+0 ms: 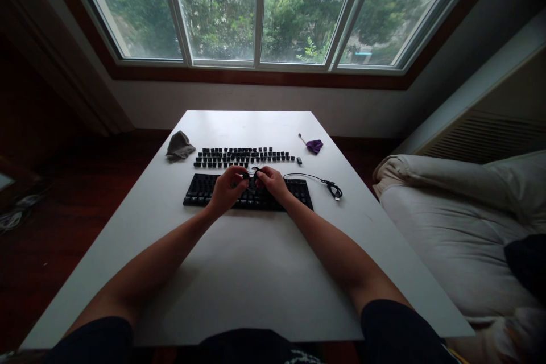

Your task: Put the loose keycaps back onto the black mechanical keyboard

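A black keyboard (199, 189) lies on the white table, its middle partly hidden by my hands. Just above it, my left hand (229, 186) is closed in a pinch on a small black keycap (245, 175). Close beside it, my right hand (273, 181) grips a small black tool with thin wire, which looks like a keycap puller (255, 170). The two fingertips are nearly touching. Beyond the keyboard, loose black keycaps (222, 156) stand in several rows. A black cable (331, 186) runs from the keyboard's back to a bundle on the right.
A grey cloth (180, 147) sits crumpled at the table's left. On the right are a purple cloth (314, 146), a thin stick with a dark tip (302, 138) and a small dark block (299, 161). The white table (239, 273) faces a window; a pale sofa (439, 239) stands right.
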`<state>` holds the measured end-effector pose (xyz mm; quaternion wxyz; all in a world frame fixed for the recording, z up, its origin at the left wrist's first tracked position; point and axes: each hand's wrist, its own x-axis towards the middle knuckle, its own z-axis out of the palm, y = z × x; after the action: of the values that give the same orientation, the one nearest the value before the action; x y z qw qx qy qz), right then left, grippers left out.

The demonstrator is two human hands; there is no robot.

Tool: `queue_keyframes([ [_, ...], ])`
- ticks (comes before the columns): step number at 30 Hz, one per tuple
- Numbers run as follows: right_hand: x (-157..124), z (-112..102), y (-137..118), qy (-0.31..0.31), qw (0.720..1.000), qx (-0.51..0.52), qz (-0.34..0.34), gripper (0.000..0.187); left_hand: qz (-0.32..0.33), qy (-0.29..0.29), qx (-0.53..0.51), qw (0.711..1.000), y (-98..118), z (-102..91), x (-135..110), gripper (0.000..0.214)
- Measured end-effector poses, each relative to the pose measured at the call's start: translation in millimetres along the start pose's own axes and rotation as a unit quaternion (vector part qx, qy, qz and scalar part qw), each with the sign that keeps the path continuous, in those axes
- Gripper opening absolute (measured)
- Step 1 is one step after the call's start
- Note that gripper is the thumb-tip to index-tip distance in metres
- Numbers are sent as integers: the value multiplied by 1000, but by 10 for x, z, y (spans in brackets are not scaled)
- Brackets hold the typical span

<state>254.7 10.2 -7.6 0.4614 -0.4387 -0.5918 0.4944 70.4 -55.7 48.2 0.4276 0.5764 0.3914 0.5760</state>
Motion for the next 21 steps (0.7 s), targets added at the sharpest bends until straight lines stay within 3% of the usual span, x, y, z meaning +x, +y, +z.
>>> queue_keyframes([
  [21, 24, -5, 48, 1, 1000, -8, -10, 31, 24, -3, 35, 999, -49, -11, 13, 26],
])
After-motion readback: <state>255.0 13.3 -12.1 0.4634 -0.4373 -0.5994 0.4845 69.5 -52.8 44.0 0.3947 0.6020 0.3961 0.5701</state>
